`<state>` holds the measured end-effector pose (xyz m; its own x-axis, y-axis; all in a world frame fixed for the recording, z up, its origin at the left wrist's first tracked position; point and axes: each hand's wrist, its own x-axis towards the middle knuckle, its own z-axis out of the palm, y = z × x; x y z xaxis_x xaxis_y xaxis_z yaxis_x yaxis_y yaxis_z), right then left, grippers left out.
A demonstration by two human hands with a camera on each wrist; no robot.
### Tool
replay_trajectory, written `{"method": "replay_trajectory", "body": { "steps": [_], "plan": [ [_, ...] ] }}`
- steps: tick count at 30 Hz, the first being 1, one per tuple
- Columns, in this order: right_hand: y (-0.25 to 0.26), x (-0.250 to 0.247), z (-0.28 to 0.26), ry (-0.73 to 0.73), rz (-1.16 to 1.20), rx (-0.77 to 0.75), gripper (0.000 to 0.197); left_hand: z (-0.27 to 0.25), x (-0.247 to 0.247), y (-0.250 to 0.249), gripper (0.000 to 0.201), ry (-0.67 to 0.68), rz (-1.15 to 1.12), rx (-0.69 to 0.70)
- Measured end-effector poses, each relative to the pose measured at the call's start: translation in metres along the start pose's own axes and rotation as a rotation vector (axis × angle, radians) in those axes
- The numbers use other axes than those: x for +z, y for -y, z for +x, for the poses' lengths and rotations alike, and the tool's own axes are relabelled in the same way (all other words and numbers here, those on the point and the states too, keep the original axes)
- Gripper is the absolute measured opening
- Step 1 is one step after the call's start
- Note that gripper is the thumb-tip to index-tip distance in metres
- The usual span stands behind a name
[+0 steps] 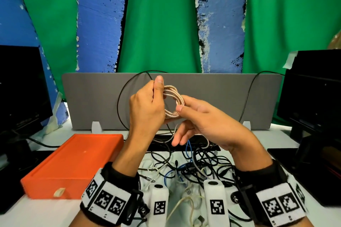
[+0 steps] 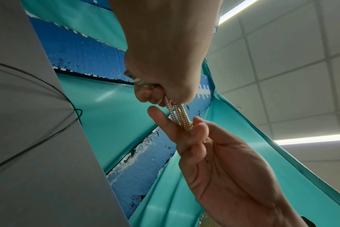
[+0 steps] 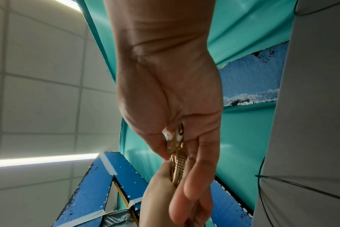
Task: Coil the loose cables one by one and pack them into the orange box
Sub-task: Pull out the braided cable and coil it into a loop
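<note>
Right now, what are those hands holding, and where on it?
A coiled gold braided cable: the left hand grips the coil's left side, the right hand pinches its right side.

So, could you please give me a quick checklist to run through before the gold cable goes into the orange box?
1. Gold braided cable wound into loops: ok.
2. Left hand grips one side of the coil: ok.
3. Right hand pinches the other side: ok.
4. Cable ends tucked in: cannot tell.
5. Orange box within reach on the left: ok.
6. Box open to receive it: cannot tell.
</note>
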<state>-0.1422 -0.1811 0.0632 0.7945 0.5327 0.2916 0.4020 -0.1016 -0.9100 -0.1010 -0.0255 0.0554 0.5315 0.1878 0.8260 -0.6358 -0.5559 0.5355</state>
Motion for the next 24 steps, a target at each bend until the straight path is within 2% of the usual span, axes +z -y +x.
{"method": "replay_trajectory", "body": {
  "steps": [3,6,8,12,13,15,17,19,22,23,24],
  "plan": [
    [-0.001,-0.005,0.001,-0.065,-0.106,-0.005,0.027,-0.001,-0.003,-0.002,0.051,0.079,-0.064,0.043],
    [-0.004,-0.011,0.003,-0.16,-0.216,-0.021,0.025,0.003,-0.012,0.0,0.031,0.272,-0.072,0.162],
    [-0.006,-0.015,0.003,-0.14,-0.251,-0.03,0.025,0.006,-0.014,0.008,0.024,0.313,-0.059,0.213],
    [-0.009,-0.02,0.001,-0.034,-0.212,-0.057,0.032,0.008,-0.007,0.016,0.043,0.256,-0.155,0.05],
    [-0.01,-0.021,0.002,-0.042,-0.213,-0.056,0.032,0.009,-0.007,0.016,0.046,0.307,-0.168,-0.004],
    [-0.016,-0.024,0.005,-0.102,-0.236,-0.044,0.031,0.013,-0.014,0.017,0.045,0.491,-0.217,-0.108],
    [-0.021,-0.028,0.008,-0.178,-0.269,-0.026,0.031,0.017,-0.026,0.018,0.035,0.704,-0.283,-0.179],
    [-0.026,-0.03,0.01,-0.198,-0.269,-0.004,0.031,0.018,-0.036,0.02,0.024,0.84,-0.319,-0.183],
    [-0.031,-0.024,0.015,-0.143,-0.193,0.017,0.028,0.022,-0.043,0.025,0.02,0.852,-0.304,-0.2],
    [-0.031,-0.022,0.016,-0.13,-0.119,0.026,0.032,0.025,-0.046,0.027,0.021,0.833,-0.287,-0.226],
    [-0.032,-0.018,0.02,-0.117,-0.025,0.048,0.046,0.029,-0.05,0.031,0.02,0.814,-0.271,-0.258]
  ]
}}
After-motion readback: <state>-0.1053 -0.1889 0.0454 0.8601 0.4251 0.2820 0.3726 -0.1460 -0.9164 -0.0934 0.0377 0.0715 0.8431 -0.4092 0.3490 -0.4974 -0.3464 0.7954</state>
